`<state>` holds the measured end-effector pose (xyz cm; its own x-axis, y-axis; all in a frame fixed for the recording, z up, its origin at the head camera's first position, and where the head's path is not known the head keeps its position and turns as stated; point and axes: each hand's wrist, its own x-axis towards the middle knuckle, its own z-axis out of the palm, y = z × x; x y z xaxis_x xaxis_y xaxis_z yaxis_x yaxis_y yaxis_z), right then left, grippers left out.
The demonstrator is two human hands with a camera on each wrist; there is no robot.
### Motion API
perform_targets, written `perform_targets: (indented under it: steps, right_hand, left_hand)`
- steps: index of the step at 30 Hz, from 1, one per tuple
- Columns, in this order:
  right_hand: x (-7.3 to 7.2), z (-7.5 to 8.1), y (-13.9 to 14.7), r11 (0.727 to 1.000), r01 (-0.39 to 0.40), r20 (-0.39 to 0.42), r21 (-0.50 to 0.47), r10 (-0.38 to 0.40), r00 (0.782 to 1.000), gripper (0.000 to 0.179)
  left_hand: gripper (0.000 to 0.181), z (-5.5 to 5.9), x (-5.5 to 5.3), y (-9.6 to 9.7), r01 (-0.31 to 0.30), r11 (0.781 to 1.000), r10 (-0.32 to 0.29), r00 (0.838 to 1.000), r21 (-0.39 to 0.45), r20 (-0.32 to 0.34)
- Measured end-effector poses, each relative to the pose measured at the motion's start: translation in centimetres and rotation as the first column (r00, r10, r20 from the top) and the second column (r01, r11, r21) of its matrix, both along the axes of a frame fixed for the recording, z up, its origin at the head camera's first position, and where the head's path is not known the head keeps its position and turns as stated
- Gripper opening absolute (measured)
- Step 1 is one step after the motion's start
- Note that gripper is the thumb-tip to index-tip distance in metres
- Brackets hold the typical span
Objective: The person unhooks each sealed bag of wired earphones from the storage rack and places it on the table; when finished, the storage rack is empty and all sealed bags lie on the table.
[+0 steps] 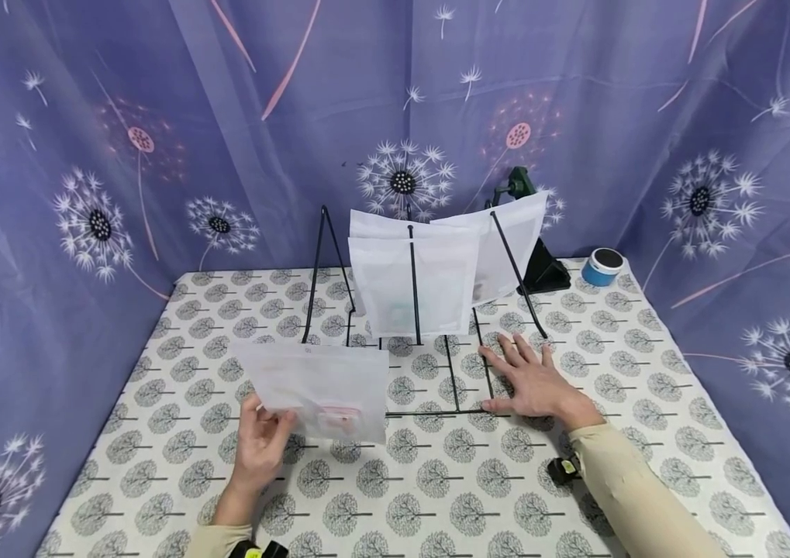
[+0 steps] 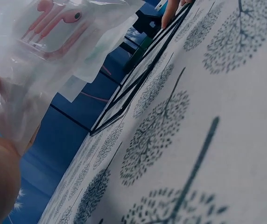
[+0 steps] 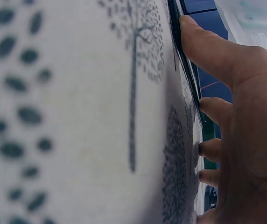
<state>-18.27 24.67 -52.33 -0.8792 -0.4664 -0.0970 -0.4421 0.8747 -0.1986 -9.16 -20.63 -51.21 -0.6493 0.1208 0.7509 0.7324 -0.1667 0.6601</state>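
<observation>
My left hand [image 1: 260, 447] pinches a frosted white pouch [image 1: 276, 372] by its lower left part, thumb in front. In the left wrist view, pink earbud-like pieces [image 2: 54, 23] show through the plastic. The pouch is held up before the left part of a black wire rack [image 1: 429, 413]. Spread fingers of my right hand [image 1: 534, 385] lie at the right end of the rack's base, with the thumb at its front wire. More white pouches [image 1: 412, 283] stand between the rack's upright wires, in the middle and on the right; a pale green shape shows faintly through the front one.
Behind the rack on the right is a dark green and black stand [image 1: 541, 267], partly hidden by a pouch. A blue round tin [image 1: 602, 266] with a dark top sits at the back right corner. Purple dandelion curtains [image 1: 283, 155] enclose the tree-print tablecloth [image 1: 339, 496].
</observation>
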Motion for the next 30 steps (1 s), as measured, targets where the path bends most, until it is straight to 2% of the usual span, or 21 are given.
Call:
perform_targets:
  steps: [7, 11, 17, 24, 30]
  right_hand:
    - [-0.1, 0.0, 0.0, 1.000, 0.000, 0.005, -0.001, 0.000, 1.000, 0.102]
    - [0.0, 0.1, 0.0, 1.000, 0.000, 0.003, 0.006, 0.000, 1.000, 0.103]
    - [0.0, 0.3, -0.1, 1.000, -0.003, 0.004, -0.004, 0.003, 1.000, 0.102]
    - [0.1, 0.4, -0.1, 1.000, -0.005, 0.005, -0.012, 0.005, 1.000, 0.102]
    - [0.1, 0.4, -0.1, 1.000, -0.002, 0.009, -0.016, 0.002, 1.000, 0.102]
  left_hand:
    - [0.049, -0.1, 0.3, 0.0, 0.032, 0.999, -0.032, 0.999, 0.009, -0.027]
    - [0.051, -0.3, 0.6, -0.1, 0.035, 0.999, -0.035, 0.999, 0.002, -0.012]
    - [0.051, -0.6, 1.5, -0.5, -0.031, 0.999, 0.032, 0.999, -0.007, 0.031]
    - [0.053, -0.9, 2.5, -1.3, -0.116, 0.993, 0.118, 0.987, -0.025, 0.111]
    - [0.054, -1.3, 2.7, -2.1, -0.120, 0.993, 0.119, 0.985, 0.000, 0.125]
